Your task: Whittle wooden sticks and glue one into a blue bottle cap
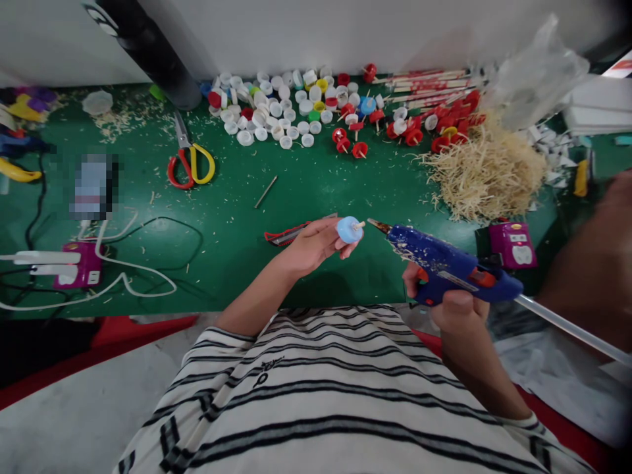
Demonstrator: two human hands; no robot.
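Observation:
My left hand (pixel 318 245) is closed around a light-blue bottle cap (pixel 348 229). A short wooden stick (pixel 360 226) pokes out of the cap, pointing right. In my right hand (pixel 457 306) is a blue glue gun (pixel 439 260), its body dusted with shavings and a clear glue stick (pixel 567 322) running out of its back. The gun's nozzle (pixel 379 226) points left, a small gap away from the stick. Partly hidden behind my left hand, a red-and-black utility knife (pixel 286 234) lies on the green table (pixel 316 178).
Scissors (pixel 190 158) and a thin metal rod (pixel 265 192) lie at centre left. White bottle caps (pixel 276 108), red caps with sticks (pixel 360 150) and wood shavings (pixel 488 171) spread along the back. Purple power sockets (pixel 513 245) and cables flank the sides; another person's arm (pixel 587 257) is at right.

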